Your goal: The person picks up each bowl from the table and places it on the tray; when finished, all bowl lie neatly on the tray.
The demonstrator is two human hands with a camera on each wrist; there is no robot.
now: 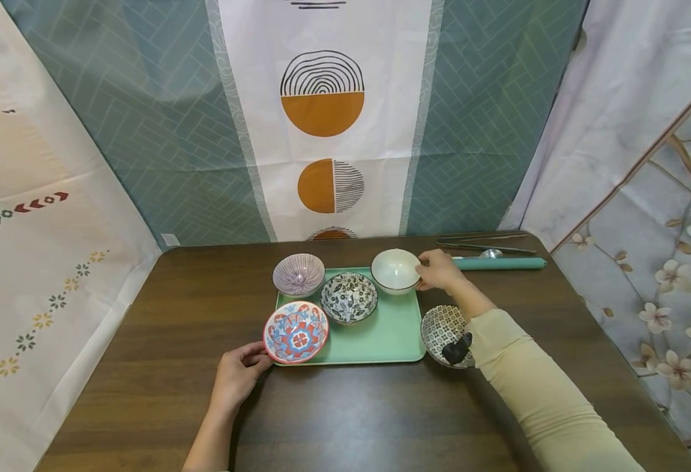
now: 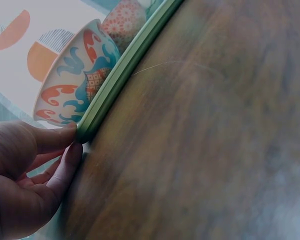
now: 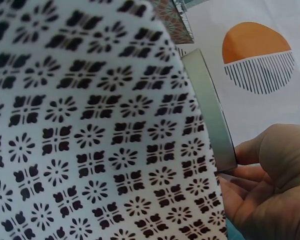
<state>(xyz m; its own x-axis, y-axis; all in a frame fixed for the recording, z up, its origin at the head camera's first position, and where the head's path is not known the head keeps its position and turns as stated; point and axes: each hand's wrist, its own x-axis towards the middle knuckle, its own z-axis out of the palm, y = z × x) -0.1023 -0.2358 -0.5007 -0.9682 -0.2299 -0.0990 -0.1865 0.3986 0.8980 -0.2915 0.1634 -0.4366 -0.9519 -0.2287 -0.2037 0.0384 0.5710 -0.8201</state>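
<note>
My left hand (image 1: pixel 240 377) pinches the near left corner of the mint-green tray (image 1: pixel 375 341) between thumb and index finger. Close above that thumb is the rim of a red-and-blue patterned bowl (image 1: pixel 296 332). At the tray's far right, my right hand (image 1: pixel 440 270) pinches the right rim of a white bowl (image 1: pixel 394 269) with a dark edge. A black-and-white floral bowl (image 1: pixel 348 298) sits between these two. Behind the red-and-blue bowl stands a purple-striped bowl (image 1: pixel 298 274). A bowl with small dark motifs (image 3: pixel 105 130) fills much of the right wrist view, below my right forearm.
A long teal item (image 1: pixel 499 263) lies at the back right of the dark wooden table (image 1: pixel 204 288), with a shiny metal spoon-like head (image 1: pixel 490 253) and thin tongs (image 1: pixel 487 247) behind it. Printed curtains (image 1: pixel 162 131) hang around the table.
</note>
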